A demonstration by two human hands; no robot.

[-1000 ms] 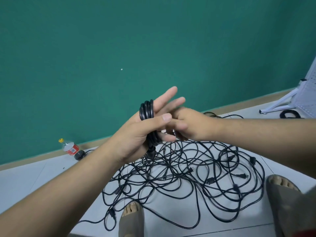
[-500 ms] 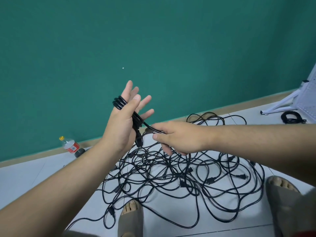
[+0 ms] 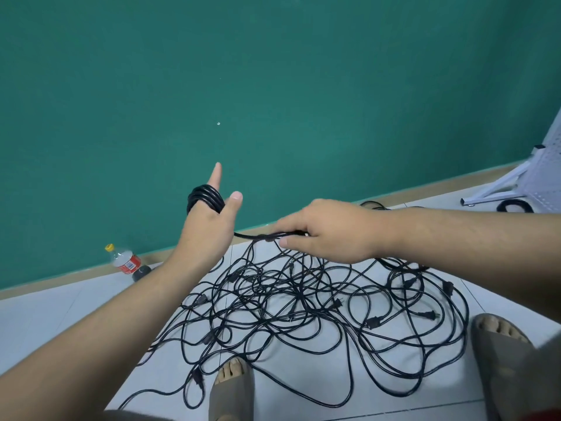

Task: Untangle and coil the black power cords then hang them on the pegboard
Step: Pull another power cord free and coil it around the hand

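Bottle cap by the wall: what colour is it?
The bottle cap is yellow; the head view shows it.

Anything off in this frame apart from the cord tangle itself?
Two things. A plastic bottle seems to lie tipped over on the floor by the baseboard, far left, unrelated to the job. And one coiled cord sits on the floor beside the pegboard stand rather than hanging on it.
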